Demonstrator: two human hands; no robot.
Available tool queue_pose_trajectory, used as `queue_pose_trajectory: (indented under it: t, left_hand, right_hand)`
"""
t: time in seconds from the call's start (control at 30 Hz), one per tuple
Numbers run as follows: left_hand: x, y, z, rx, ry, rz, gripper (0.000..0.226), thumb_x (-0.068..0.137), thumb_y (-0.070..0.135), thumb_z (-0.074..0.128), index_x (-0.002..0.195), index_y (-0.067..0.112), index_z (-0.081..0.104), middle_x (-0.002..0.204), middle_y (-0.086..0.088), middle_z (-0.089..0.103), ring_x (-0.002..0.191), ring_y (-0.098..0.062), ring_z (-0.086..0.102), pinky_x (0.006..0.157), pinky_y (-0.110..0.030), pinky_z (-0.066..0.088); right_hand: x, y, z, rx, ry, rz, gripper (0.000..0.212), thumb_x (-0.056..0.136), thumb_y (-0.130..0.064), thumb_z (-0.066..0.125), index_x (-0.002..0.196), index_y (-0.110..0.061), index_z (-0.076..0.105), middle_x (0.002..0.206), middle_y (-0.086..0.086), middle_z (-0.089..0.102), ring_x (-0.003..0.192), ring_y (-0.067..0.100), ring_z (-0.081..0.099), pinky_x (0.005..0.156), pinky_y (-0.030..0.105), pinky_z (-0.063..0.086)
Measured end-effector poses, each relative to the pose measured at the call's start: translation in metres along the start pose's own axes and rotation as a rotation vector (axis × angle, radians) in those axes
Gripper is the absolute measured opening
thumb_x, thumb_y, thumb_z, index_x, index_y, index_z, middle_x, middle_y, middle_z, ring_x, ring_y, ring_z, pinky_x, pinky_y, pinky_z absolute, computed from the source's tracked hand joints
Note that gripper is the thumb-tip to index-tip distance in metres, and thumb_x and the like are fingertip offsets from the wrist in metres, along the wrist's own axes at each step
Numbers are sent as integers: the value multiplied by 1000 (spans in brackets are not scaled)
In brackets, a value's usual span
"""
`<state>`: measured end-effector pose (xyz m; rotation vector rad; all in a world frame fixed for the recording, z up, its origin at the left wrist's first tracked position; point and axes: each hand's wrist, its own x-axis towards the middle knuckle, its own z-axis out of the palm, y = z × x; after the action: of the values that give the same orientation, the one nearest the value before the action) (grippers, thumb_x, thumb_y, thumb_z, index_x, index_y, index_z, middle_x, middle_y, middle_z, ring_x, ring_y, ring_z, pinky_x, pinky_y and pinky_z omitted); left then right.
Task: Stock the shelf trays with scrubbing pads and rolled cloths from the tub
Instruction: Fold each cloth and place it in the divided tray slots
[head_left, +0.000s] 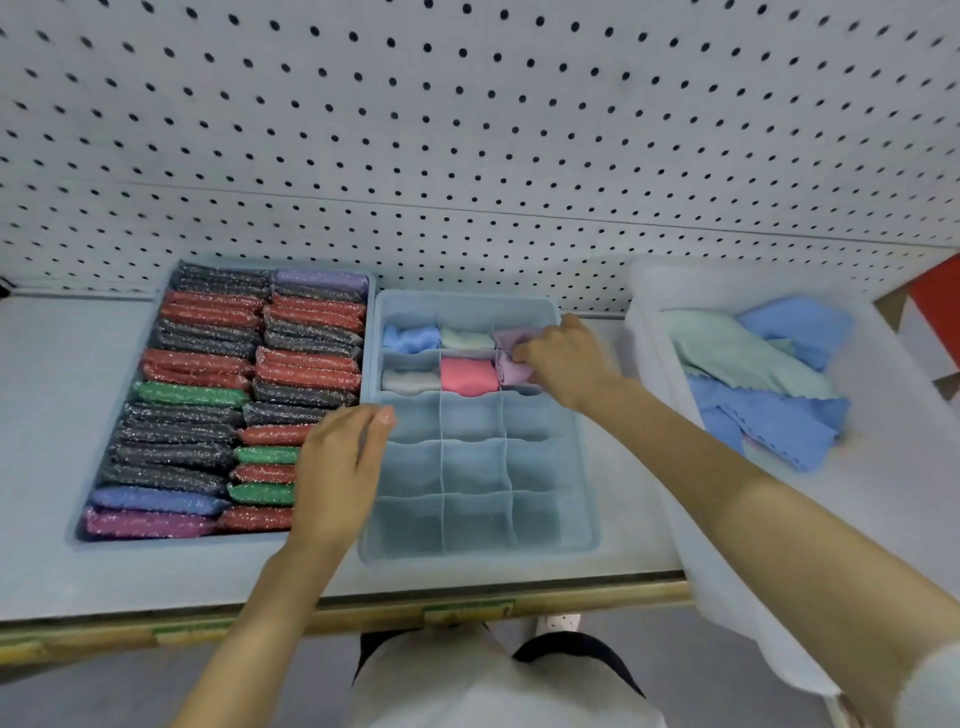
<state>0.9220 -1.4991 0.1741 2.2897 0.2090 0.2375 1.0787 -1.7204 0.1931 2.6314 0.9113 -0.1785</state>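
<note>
A blue divided tray (576, 467) sits mid-shelf. Its two back rows hold rolled cloths: blue (410, 338), pale green (465, 340), grey (408, 379), pink (469, 375) and lilac (511, 369). My right hand (563, 358) pinches the lilac cloth in the right cell of the second row. My left hand (340, 467) rests with relaxed fingers on the tray's left rim. Left of it, a tray (75, 535) is packed with glittery scrubbing pads (208, 395) in red, dark grey, green, blue and purple. The white tub (883, 467) on the right holds loose blue and green cloths (763, 379).
A white pegboard (467, 130) backs the shelf. The shelf's front edge (363, 608) carries price-label strips. Three front rows of the divided tray hold nothing. A red object (940, 296) shows at the far right behind the tub.
</note>
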Motion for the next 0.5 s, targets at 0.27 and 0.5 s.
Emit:
queue_pose_trajectory:
  t: [0.27, 0.5]
  left_hand:
    - [0, -3, 4, 16, 48, 25, 53, 95, 43, 30, 90, 9, 70, 84, -2, 69, 78, -20, 59, 66, -31, 42]
    - [0, -4, 9, 22, 87, 5, 53, 96, 44, 30, 89, 10, 71, 83, 0, 69, 78, -19, 60, 64, -30, 42]
  right_hand:
    - [10, 11, -10, 201, -204, -71, 22, 92, -30, 47, 104, -20, 63, 94, 4, 67, 92, 27, 61, 88, 33, 31]
    - [14, 2, -9, 297, -209, 6, 15, 89, -24, 50, 94, -13, 59, 83, 9, 62, 83, 32, 60, 69, 31, 43]
